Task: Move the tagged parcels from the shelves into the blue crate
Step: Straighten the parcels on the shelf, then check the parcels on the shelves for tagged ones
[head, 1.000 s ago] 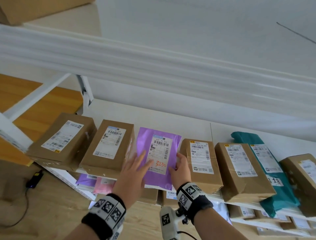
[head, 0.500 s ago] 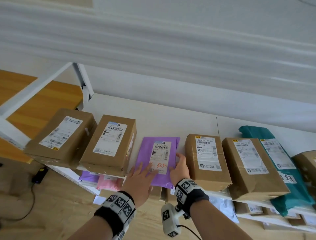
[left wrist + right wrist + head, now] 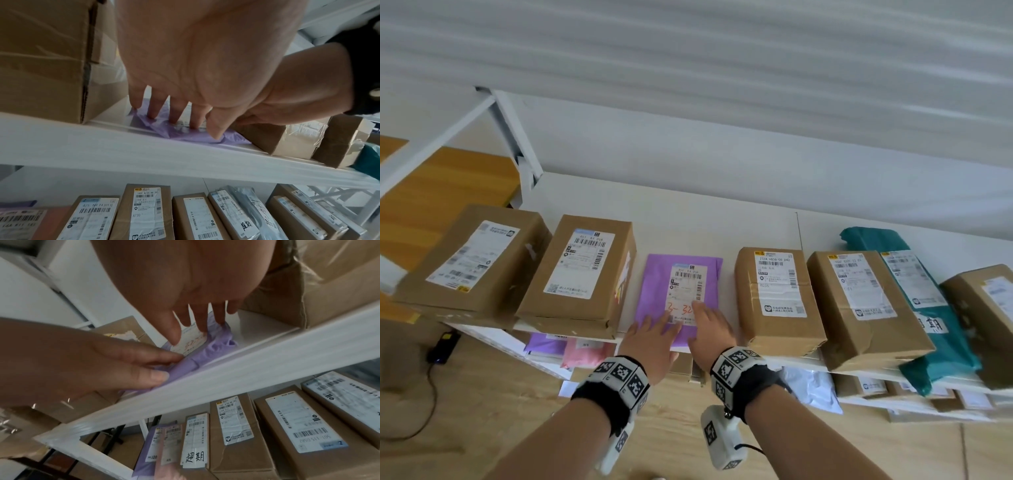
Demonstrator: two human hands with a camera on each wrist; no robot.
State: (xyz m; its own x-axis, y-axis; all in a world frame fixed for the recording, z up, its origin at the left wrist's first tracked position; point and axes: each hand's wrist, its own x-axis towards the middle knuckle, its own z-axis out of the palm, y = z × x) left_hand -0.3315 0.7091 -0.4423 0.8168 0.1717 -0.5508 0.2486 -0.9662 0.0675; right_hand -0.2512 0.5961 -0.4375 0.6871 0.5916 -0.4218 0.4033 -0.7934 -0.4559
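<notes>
Black cable (image 3: 421,411) and small black device (image 3: 443,347) on wooden floor (image 3: 482,428)

I see both arms stretched forward, side by side; left hand (image 3: 650,342) and right hand (image 3: 710,334) lie flat with straight, spread fingers.
</notes>
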